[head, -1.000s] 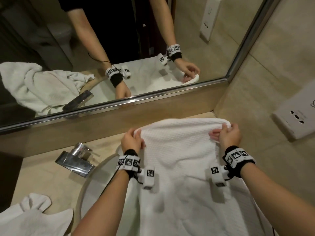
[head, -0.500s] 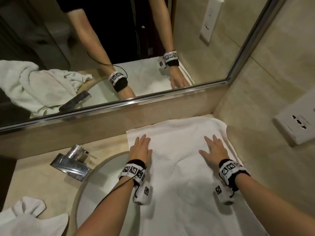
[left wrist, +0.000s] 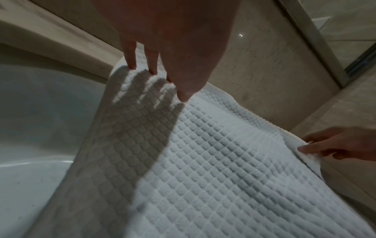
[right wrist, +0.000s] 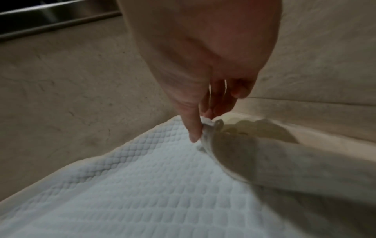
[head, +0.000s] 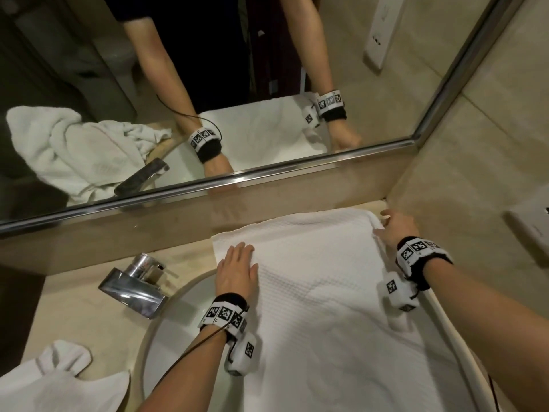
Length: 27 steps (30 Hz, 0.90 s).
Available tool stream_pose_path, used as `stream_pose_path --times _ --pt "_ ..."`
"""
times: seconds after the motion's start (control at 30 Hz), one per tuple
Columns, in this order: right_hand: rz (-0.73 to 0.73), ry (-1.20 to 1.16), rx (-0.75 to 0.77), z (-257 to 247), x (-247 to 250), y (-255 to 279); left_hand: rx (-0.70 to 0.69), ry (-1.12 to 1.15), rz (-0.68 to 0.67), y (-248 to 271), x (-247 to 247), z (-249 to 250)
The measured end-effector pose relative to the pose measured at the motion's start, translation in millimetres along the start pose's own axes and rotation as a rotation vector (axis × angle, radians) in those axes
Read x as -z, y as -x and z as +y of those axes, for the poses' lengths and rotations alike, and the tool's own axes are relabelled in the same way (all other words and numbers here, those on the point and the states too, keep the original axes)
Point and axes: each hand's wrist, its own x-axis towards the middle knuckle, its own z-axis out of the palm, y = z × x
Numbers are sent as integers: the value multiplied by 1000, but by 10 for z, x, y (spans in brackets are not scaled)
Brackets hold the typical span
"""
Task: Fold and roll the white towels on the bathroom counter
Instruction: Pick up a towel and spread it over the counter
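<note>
A white waffle-weave towel point(head: 320, 292) lies spread over the counter and the right part of the sink, its far edge along the wall under the mirror. My left hand point(head: 237, 269) lies flat on the towel near its far left corner, fingers straight point(left wrist: 183, 95). My right hand point(head: 392, 227) is at the far right corner, where thumb and fingers pinch the towel's edge point(right wrist: 205, 125). The towel point(left wrist: 203, 161) fills the left wrist view, with my right hand point(left wrist: 333, 145) at its right edge.
A chrome tap point(head: 136, 283) stands left of the white basin point(head: 178, 337). Another crumpled white towel point(head: 53, 382) lies on the beige counter at the near left. The mirror point(head: 208, 84) runs along the back; a tiled wall with a socket point(head: 531, 224) closes the right side.
Both hands let go of the far edge and laid it flat on the counter. Since half a second ago, my right hand has moved to the far right corner and pinched it.
</note>
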Motion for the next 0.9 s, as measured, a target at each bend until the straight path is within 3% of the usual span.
stream_pose_path --times 0.13,0.23,0.37,0.43,0.5,0.53,0.67,0.8,0.9 --pt "-118 74 -36 -21 -32 -24 -9 -12 -13 22 -4 -16" --pt "-106 47 -52 -43 13 2 -9 -9 -14 40 0 -6" --pt "127 -92 -30 -38 123 3 6 13 -26 24 0 15" --pt "269 -256 4 -21 118 32 9 19 -37 21 4 21" --pt "318 -449 0 -11 107 54 9 20 -56 14 4 16" --pt "301 -471 4 -2 99 46 8 22 -67 10 7 12" --pt "145 -110 125 24 63 106 10 48 -97 -31 28 3" --pt "191 -40 321 49 -170 313 48 65 -30 -56 71 -3" --pt "-132 205 215 143 -384 389 95 -13 -115 -59 67 -58"
